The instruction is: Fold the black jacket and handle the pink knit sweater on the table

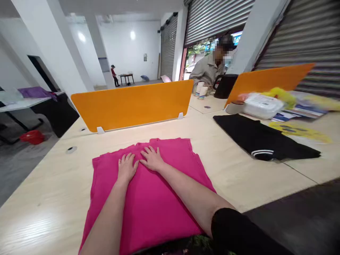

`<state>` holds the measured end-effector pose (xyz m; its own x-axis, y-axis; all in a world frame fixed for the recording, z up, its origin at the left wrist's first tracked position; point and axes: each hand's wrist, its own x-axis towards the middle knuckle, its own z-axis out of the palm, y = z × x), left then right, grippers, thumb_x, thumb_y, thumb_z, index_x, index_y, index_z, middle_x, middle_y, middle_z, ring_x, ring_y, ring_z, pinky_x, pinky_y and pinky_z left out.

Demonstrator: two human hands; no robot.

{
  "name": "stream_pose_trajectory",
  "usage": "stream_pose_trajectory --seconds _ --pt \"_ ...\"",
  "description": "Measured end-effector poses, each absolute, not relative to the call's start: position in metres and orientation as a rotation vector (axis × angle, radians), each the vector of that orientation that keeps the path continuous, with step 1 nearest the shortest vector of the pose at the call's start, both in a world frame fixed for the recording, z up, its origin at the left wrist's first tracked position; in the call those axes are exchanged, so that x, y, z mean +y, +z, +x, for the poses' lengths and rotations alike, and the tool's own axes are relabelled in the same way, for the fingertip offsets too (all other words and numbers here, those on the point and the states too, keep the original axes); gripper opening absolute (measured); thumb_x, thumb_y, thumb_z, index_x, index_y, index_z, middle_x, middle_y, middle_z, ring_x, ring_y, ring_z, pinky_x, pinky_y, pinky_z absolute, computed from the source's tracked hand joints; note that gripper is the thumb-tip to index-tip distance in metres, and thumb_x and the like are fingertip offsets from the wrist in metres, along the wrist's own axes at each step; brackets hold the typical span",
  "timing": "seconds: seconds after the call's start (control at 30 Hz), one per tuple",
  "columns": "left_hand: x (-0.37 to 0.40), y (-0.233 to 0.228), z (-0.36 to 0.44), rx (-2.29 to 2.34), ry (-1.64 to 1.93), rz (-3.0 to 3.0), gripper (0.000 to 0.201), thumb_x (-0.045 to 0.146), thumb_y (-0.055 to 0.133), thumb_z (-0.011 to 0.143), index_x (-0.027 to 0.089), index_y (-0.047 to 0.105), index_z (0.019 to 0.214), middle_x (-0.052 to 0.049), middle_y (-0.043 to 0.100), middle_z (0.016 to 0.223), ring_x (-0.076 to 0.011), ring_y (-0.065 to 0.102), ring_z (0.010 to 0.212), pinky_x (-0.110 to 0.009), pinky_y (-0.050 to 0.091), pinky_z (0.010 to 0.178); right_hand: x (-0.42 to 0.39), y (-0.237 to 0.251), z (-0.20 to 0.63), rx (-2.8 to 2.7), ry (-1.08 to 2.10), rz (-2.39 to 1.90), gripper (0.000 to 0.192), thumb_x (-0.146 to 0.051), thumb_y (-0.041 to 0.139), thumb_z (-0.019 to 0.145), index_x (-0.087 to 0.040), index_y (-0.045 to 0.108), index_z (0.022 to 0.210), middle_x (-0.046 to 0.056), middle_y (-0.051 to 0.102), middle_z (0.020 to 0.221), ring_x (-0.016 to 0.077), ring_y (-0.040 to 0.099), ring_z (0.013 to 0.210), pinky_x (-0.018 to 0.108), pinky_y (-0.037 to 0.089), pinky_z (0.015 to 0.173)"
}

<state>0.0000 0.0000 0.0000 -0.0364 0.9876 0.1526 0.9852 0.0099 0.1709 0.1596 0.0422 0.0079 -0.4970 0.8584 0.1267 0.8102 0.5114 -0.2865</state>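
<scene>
Both hands, left (126,168) and right (152,159), lie flat with fingers spread, gripping nothing, on the pink cloth (148,198); an orange divider (132,104) stands beyond the fingertips.

— Your scene's bright, even daylight plus ceiling lamps (132,34) blown out on the back wall.

— Glare anywhere?

— Yes, pale sheen on the bench (34,226) near your left elbow. Shadows soft, barely any under your hands.

— Sharpness?

— Centre's crisp. Right edge smears: the yellow stuff (281,95) and the shutter (313,42) blur. Wide lens bends the pillars (255,32) and stretches the corners.
</scene>
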Motion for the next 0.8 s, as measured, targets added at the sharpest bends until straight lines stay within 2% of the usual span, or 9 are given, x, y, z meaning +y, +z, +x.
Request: stream_pose_trajectory --seconds 0.33,0.8 --pt "0.0001 -0.0003 0.001 2.238 0.362 2.17 0.049 0.041 0.037 0.093 0.019 0.048 0.135 -0.007 0.042 0.147 -0.0305 0.032 0.136 -0.054 0.025 0.111 0.0466 0.0037 0.1616 -2.5 0.346 -1.244 0.041 -0.038 0.045 0.094 -0.022 0.051 0.131 0.011 0.047 0.141 0.0268 0.033 0.134 0.067 0.013 0.107" --pt "0.0034 -0.0048 -0.001 2.222 0.384 2.149 0.05 0.043 0.036 0.093 0.02 0.048 0.135 -0.007 0.041 0.147 -0.0305 0.03 0.137 -0.055 0.024 0.112 0.0461 0.0044 0.1613 -2.503 0.351 -1.266 0.043 -0.038 0.046 0.093 -0.022 0.051 0.133 0.012 0.043 0.144 0.0272 0.032 0.136 0.065 0.013 0.108"
